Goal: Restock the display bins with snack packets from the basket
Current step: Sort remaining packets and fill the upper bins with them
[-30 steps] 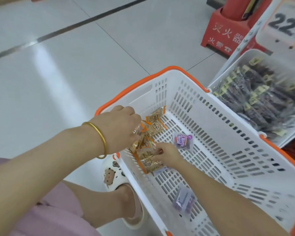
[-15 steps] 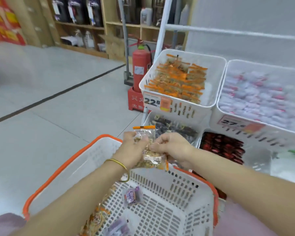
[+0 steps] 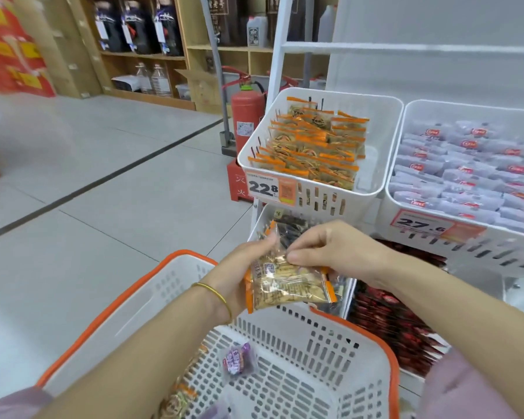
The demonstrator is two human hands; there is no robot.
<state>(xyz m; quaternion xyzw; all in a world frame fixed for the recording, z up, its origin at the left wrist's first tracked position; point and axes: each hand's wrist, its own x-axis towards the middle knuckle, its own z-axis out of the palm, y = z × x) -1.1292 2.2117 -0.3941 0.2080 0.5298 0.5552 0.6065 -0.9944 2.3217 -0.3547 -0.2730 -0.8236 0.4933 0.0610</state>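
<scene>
Both hands hold a bunch of orange-edged snack packets [image 3: 288, 285] above the far rim of the white basket [image 3: 330, 358] with its orange rim. My left hand [image 3: 239, 267], a gold bangle on its wrist, grips the bunch from the left. My right hand [image 3: 330, 252] pinches the top of the packets. A purple packet [image 3: 236, 358] and more orange packets [image 3: 179, 397] lie in the basket. The upper left display bin [image 3: 375, 189] holds matching orange-edged packets.
A bin of pale purple packets [image 3: 466, 176] stands at upper right. Below are a bin of dark packets [image 3: 294, 225] and one of red packets [image 3: 390, 322]. A red fire extinguisher [image 3: 247, 116] stands left of the rack. Grey tiled floor spreads to the left.
My hands lifted the orange packets out of the basket and raised them toward the bins. My view swung up from the basket floor to the display rack.
</scene>
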